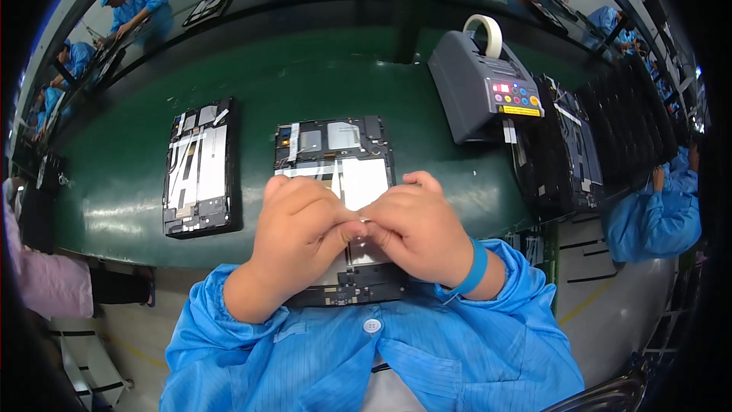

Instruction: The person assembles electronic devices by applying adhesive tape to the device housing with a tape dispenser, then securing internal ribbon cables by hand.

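- Glossy green worktable (305, 80) spreads across the middle of the frame, its near edge bowed by the lens.
- On it, at the frame's centre, lies an opened flat device (367, 181), black-framed with silver-white panels, partly covered by the hands.
- Left hand (301, 221), just left of centre: fingers curled, thumb and forefinger pinched on a small pale piece (364, 220), too small to identify.
- Right hand (418, 225), just right of centre: likewise closed, its fingertips meeting the left's at that same piece; a blue wristband (476, 268) circles the wrist.
- Left of centre, well apart from the hands, lies a similar opened device (200, 172).
- Upper right holds a grey tape dispenser (476, 91) with a cream tape roll (494, 38) on top.
- Upper left, a worker in blue (141, 4) bends forward.
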